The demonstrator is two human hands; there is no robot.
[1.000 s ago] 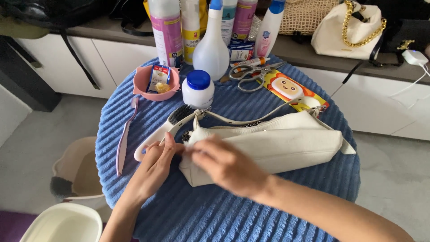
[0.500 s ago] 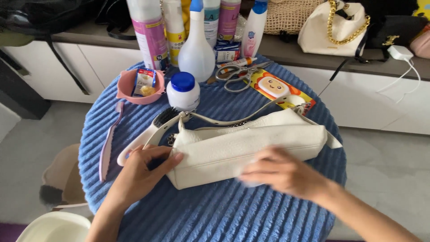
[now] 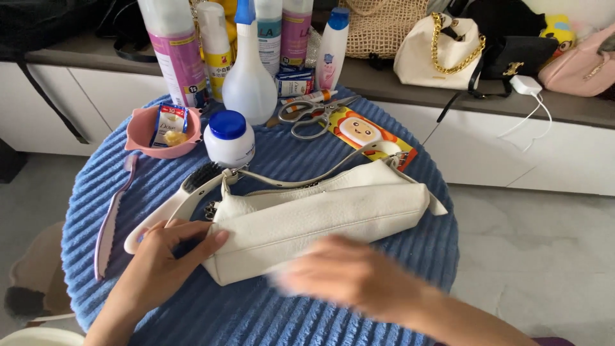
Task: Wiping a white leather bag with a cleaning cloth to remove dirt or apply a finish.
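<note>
A white leather shoulder bag [image 3: 320,214] lies on its side across a round table covered in blue ribbed cloth [image 3: 269,314]. My left hand [image 3: 168,253] rests at the bag's left end, fingertips touching its lower corner, holding nothing. My right hand [image 3: 349,275] is blurred with motion in front of the bag's lower edge, fingers spread, nothing visible in it. The bag's strap [image 3: 301,181] arches over its top. A white-handled brush [image 3: 176,205] lies partly under the bag's left end.
Behind the bag stand a white jar with a blue lid [image 3: 229,138], a pink bowl [image 3: 163,131], a spray bottle [image 3: 248,70], several bottles, scissors [image 3: 314,115] and a cartoon-print packet [image 3: 368,134]. A lilac comb [image 3: 112,218] lies left. Handbags [image 3: 442,54] sit on a counter behind.
My right hand has slid from the bag's left end rightward and down along its front. My left hand stays at the left corner. The view has shifted closer.
</note>
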